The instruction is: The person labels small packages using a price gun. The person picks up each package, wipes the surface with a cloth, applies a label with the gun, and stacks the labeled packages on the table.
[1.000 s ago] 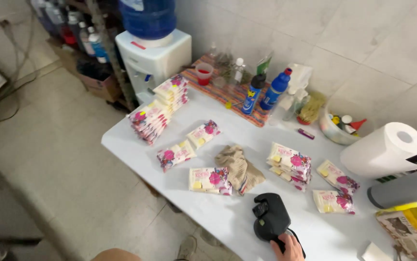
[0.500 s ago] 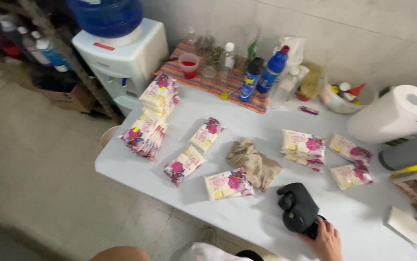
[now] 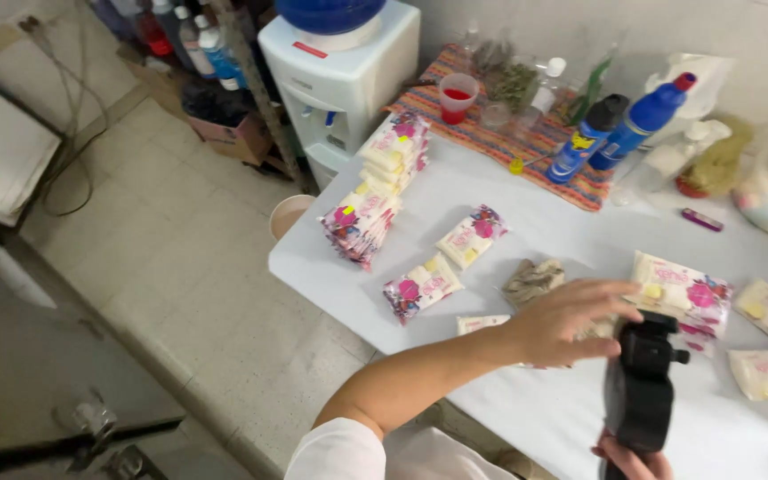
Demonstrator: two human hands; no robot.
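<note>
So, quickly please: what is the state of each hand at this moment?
Left hand: open, fingers spread, reaching beside the top of the black handheld device; contact cannot be told.
Right hand: closed on the device's lower end, holding it upright.

Single head view, worn high, tilted steeply down and forward. Looks across white table [image 3: 508,222] toward tiled wall, floor at left. Hands close to lens at lower right, cut by bottom edge; water cooler [image 3: 339,80] farther off, up top. No second view to share.
</note>
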